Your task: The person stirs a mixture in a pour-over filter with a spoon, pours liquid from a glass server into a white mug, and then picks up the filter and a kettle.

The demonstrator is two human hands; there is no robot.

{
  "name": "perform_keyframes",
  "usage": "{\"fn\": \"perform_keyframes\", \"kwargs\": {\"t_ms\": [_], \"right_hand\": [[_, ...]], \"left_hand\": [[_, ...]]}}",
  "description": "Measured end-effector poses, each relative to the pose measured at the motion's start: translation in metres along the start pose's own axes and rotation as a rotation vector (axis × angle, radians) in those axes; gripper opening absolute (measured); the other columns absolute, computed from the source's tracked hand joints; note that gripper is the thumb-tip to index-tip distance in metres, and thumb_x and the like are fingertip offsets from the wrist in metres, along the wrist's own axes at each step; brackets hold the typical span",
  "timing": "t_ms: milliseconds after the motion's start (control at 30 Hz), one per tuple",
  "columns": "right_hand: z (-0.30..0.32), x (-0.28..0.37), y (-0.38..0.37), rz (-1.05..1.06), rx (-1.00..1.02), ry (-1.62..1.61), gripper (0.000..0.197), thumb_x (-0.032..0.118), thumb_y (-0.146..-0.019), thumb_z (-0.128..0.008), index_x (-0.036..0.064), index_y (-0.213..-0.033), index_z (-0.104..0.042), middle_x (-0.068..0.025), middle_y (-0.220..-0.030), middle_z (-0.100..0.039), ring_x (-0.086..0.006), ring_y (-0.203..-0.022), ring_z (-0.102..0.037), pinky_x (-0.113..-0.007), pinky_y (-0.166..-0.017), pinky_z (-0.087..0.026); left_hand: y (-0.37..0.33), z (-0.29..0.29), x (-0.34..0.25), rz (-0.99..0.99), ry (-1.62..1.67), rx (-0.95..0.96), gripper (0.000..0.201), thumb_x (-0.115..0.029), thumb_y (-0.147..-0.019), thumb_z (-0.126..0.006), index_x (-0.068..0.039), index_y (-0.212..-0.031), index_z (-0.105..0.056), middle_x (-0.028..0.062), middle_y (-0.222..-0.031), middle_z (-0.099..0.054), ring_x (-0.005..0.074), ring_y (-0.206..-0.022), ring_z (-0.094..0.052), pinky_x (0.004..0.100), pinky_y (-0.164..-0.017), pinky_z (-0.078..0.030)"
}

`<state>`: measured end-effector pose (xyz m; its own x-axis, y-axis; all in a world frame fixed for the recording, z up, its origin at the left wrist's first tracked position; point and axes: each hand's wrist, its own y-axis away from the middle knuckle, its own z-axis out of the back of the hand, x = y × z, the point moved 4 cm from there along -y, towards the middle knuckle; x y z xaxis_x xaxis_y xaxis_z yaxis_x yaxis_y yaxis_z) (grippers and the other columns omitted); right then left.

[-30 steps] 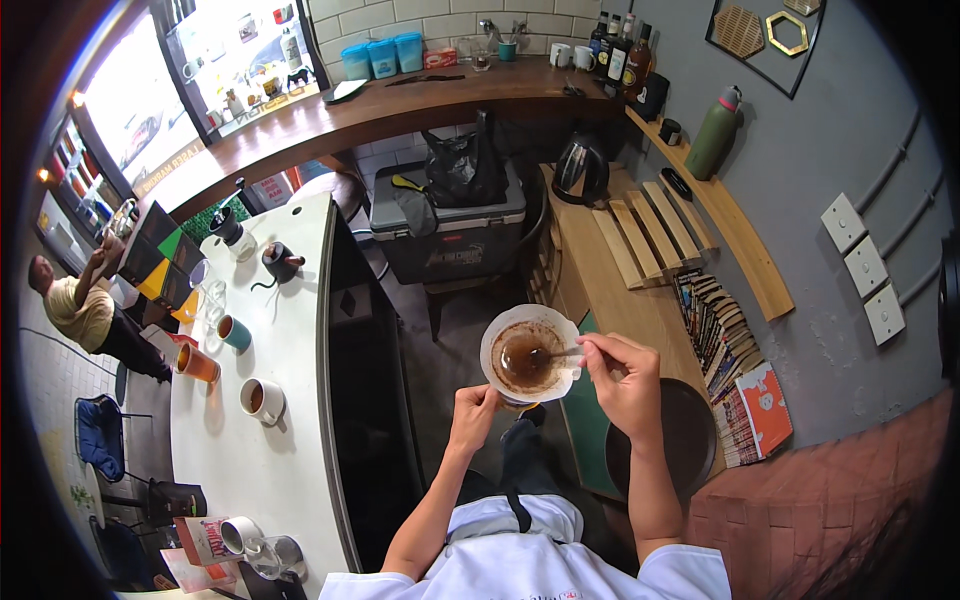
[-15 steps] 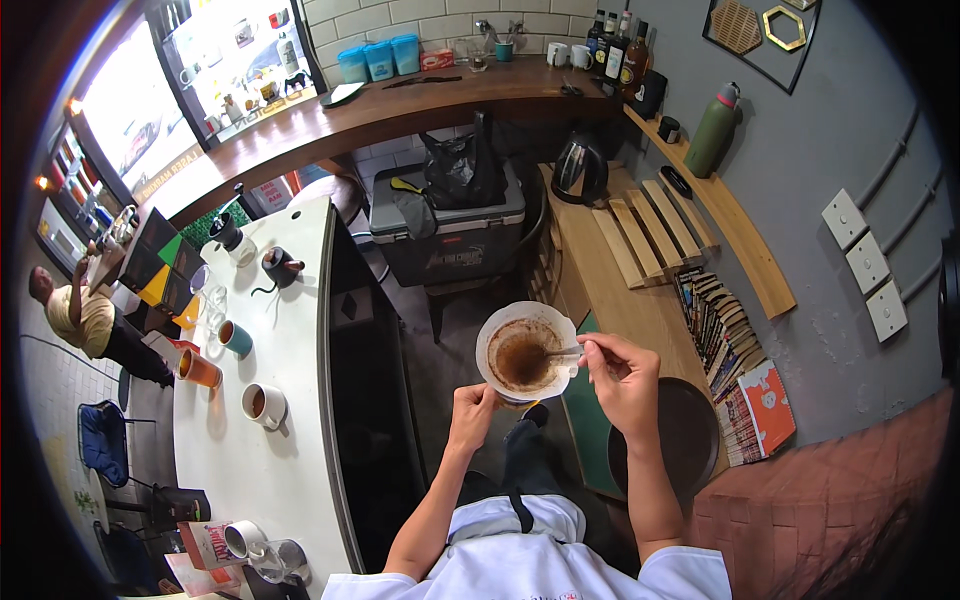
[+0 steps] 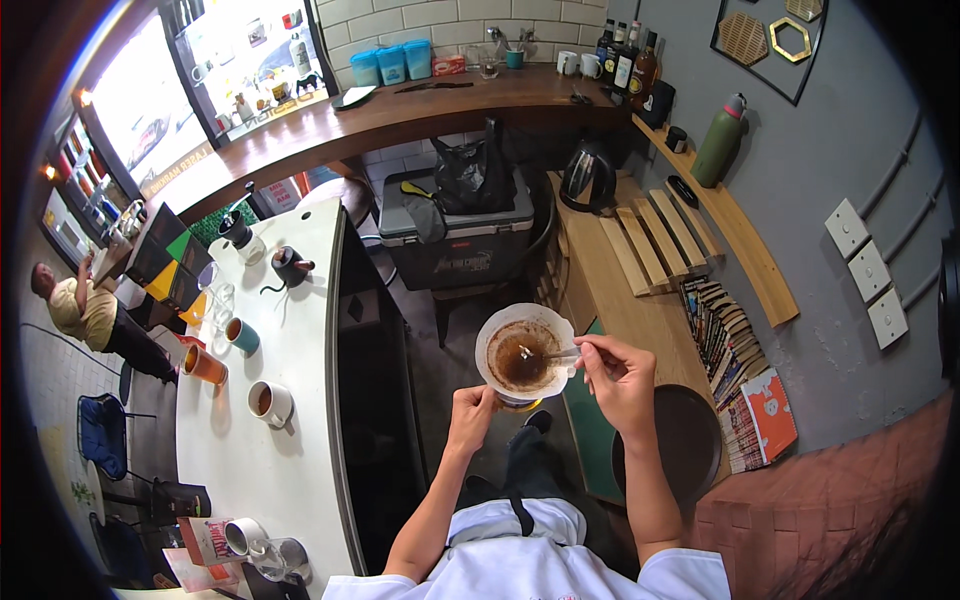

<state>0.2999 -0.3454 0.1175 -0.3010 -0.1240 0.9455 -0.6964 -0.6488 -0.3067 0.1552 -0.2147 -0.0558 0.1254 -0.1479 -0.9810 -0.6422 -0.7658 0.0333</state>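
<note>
Vessel under the white paper filter cone point(image 3: 524, 350): hidden from you by the cone and your left hand point(image 3: 470, 412).
Your shoulders: cut off at the lower edge.
Small steel spoon point(image 3: 545, 354): its handle disappears inside your right hand point(image 3: 620, 378).

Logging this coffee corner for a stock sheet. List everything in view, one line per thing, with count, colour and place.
Paper filter with wet coffee grounds: 1, white and brown, held in front of the person.
Spoon: 1, silver, tip in the grounds.
Cups: 3, white, teal, orange, on the white counter.
Small black kettle: 1, far end of that counter.
Electric kettle: 1, dark, on the wooden bench.
Cooler box: 1, grey and black, on the floor, black bag on top.
Green bottle: 1, wall shelf.
Blue tubs: 3, back counter.
Books: one row, mixed colours, right of the bench.
Left hand: under the filter, holding its support.
Right hand: holds the spoon.
</note>
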Motion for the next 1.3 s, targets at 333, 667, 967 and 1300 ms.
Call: {"fn": "perform_keyframes", "kwargs": {"t_ms": [333,667,967,1300], "right_hand": [[-0.008,0.012,0.001,0.079,-0.023,0.048,0.012,0.005,-0.09,-0.059,-0.0032,-0.094,-0.066,-0.0037,-0.071,-0.062,-0.0041,-0.056,-0.053,-0.017,-0.047,-0.039],[-0.013,0.006,0.003,0.102,-0.086,0.111,0.011,0.003,-0.09,-0.057,-0.0039,-0.092,-0.066,-0.0022,-0.069,-0.06,-0.0038,-0.058,-0.052,-0.018,-0.051,-0.04],[-0.015,0.007,0.003,0.07,-0.011,0.104,0.01,0.002,-0.088,-0.058,-0.0053,-0.091,-0.065,-0.0047,-0.073,-0.063,-0.0069,-0.064,-0.06,-0.02,-0.058,-0.046],[-0.016,0.006,0.003,-0.064,-0.043,0.007,0.012,0.004,-0.089,-0.058,-0.0053,-0.093,-0.065,-0.0053,-0.072,-0.063,-0.0056,-0.061,-0.057,-0.019,-0.054,-0.045]], "left_hand": [[-0.002,0.001,-0.01,0.011,0.027,0.007,0.043,-0.02,-0.094,-0.051,0.001,-0.056,-0.049,-0.0054,-0.053,-0.042,0.0017,-0.049,-0.033,0.0237,-0.043,-0.022],[-0.001,0.011,-0.004,0.009,0.063,0.026,0.044,-0.02,-0.093,-0.052,-0.001,-0.054,-0.048,-0.0055,-0.052,-0.042,0.0016,-0.048,-0.031,0.0236,-0.043,-0.021],[0.001,0.017,-0.001,-0.01,0.076,0.003,0.045,-0.021,-0.094,-0.053,-0.001,-0.054,-0.047,-0.0056,-0.052,-0.041,0.0018,-0.048,-0.031,0.0238,-0.043,-0.021],[0.005,0.013,-0.01,0.018,0.044,0.002,0.043,-0.019,-0.093,-0.053,0.0,-0.055,-0.048,-0.0054,-0.053,-0.042,0.0023,-0.05,-0.032,0.0241,-0.044,-0.022]]}}
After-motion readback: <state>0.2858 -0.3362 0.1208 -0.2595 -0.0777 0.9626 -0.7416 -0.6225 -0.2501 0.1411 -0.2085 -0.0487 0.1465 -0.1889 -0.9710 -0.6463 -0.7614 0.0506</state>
